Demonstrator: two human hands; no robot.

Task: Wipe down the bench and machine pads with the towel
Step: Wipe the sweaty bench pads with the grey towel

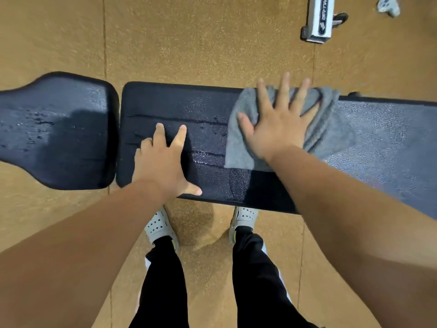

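A black padded bench runs across the view in two parts: a long back pad [203,110] and a separate seat pad [59,129] to the left, both speckled with wet drops. A grey towel [324,133] lies spread on the long pad. My right hand [276,129] presses flat on the towel with fingers spread and straight. My left hand [163,162] rests flat on the bare pad near its left end, fingers straight, thumb out along the near edge.
The floor [189,43] is tan speckled rubber. A white machine foot with a black logo [320,20] stands at the far right, with a small grey object [387,5] beyond it. My feet in grey clogs [157,226] stand right at the bench's near side.
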